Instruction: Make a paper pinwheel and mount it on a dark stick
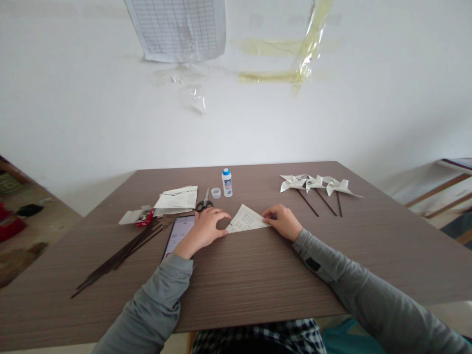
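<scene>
Pressed flat under both hands, a folded triangle of printed paper (246, 219) lies on the brown worktop (258, 275), a little beyond its middle. The left hand (203, 230) is spread over the triangle's left corner, fingers extended and palm down, so nothing is clasped in that grip; the paper is only held down. The right hand (283, 220) is set on the right corner, its fingertips (268, 215) pinning the edge; whether the paper is pinched or merely pressed there cannot be told.

A fold is judged to be in hand: the sheet is already doubled into a triangle and its crease is being flattened. The next move is judged to call for one corner to be kept pinned while the other is lifted and brought across, with the edges matched before any crease is pressed.

Left of the left hand a phone (178, 235) lies face up, partly covered by the wrist. Further left, a bundle of thin dark sticks (121, 255) is spread toward the near left edge, beside a small open box (137, 216). Just beyond the hands are loose printed sheets (177, 198), scissors (204, 202), a glue bottle (227, 182) and its cap (216, 193). At the far right, finished paper pinwheels (313, 184) on sticks are laid in a row, well apart from the hands.
</scene>
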A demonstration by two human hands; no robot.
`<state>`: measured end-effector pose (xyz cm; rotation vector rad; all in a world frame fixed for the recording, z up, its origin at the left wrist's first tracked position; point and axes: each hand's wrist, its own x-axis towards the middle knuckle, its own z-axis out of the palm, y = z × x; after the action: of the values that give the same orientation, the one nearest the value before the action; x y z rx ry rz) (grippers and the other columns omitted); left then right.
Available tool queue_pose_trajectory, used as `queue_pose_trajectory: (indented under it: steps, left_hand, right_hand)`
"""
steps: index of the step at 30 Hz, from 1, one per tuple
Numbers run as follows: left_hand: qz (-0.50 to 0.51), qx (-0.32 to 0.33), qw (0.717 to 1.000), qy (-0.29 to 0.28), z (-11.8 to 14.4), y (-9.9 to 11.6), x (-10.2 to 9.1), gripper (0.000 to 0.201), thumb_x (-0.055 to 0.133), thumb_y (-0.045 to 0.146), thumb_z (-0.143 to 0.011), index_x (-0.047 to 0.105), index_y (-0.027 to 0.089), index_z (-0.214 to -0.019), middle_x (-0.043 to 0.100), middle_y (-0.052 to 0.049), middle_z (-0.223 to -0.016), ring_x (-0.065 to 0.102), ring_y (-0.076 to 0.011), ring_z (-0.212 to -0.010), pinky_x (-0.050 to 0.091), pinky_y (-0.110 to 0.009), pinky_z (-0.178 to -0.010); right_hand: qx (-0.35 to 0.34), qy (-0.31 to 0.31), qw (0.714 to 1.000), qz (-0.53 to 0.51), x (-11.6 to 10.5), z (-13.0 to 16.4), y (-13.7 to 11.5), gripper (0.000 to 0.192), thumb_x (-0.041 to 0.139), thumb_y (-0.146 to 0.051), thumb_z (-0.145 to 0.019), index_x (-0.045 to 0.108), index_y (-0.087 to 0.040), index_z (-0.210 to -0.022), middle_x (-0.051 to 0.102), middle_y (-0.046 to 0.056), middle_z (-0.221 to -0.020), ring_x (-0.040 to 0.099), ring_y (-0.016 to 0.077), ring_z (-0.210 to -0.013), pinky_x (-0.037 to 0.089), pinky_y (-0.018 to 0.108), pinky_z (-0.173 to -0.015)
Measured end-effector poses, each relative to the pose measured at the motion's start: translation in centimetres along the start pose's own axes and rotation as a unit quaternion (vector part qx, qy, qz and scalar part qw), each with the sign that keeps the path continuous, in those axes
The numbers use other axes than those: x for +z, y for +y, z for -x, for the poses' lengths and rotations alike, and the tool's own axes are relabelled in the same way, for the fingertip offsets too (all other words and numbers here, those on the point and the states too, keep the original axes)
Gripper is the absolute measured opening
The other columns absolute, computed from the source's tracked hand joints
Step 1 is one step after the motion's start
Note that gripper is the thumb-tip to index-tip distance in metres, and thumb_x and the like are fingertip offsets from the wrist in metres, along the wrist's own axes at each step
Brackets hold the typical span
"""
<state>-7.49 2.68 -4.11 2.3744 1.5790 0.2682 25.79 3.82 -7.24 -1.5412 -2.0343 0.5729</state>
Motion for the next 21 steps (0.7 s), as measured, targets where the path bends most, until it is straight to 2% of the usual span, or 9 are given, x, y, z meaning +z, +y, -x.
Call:
queue_pose_trajectory:
  steps: [4,9,17,21]
  left_hand:
    - [-0.015,-0.03,0.999,-0.016,0.1,0.6,-0.3,0.049,0.097,0.042,-0.103,0.091,0.037,-0.152,0.083,-0.011,-0.171,0.065,-0.0438,-0.17,0.046,-0.066,-0.147]
    - [-0.017,-0.062,0.997,-0.044,0.3,1.4,-0.8,0.051,0.091,0.03,-0.106,0.089,0.033,-0.157,0.074,-0.015,-0.184,0.055,-0.0472,-0.182,0.039,-0.076,-0.151]
    - [-0.028,-0.052,0.998,-0.032,0.2,0.9,-0.5,0.045,0.093,0.038,-0.105,0.093,0.038,-0.149,0.077,-0.012,-0.181,0.058,-0.0488,-0.178,0.044,-0.078,-0.147]
    - [-0.025,-0.058,0.997,-0.043,0.3,1.2,-0.6,0.046,0.091,0.036,-0.106,0.093,0.038,-0.152,0.073,-0.014,-0.185,0.054,-0.0515,-0.181,0.04,-0.084,-0.148]
  right_hand:
    - [-0.001,-0.004,1.0,0.012,-0.1,0.0,-0.1,0.02,0.085,-0.015,-0.101,0.1,-0.027,-0.106,0.095,0.01,-0.114,0.087,0.0347,-0.119,0.063,0.049,-0.116]
    - [-0.031,-0.004,0.999,0.015,-0.3,-0.1,0.0,0.016,0.087,-0.015,-0.102,0.097,-0.026,-0.105,0.094,0.011,-0.116,0.085,0.0356,-0.125,0.06,0.052,-0.121]
    - [-0.017,0.012,1.0,-0.008,0.0,-0.2,-0.1,0.014,0.095,-0.013,-0.093,0.095,-0.027,-0.096,0.094,0.009,-0.108,0.086,0.0351,-0.119,0.059,0.054,-0.123]
    - [-0.01,0.022,1.0,-0.016,0.0,-0.2,-0.1,0.015,0.097,-0.013,-0.09,0.096,-0.027,-0.094,0.095,0.009,-0.105,0.088,0.0341,-0.114,0.06,0.052,-0.122]
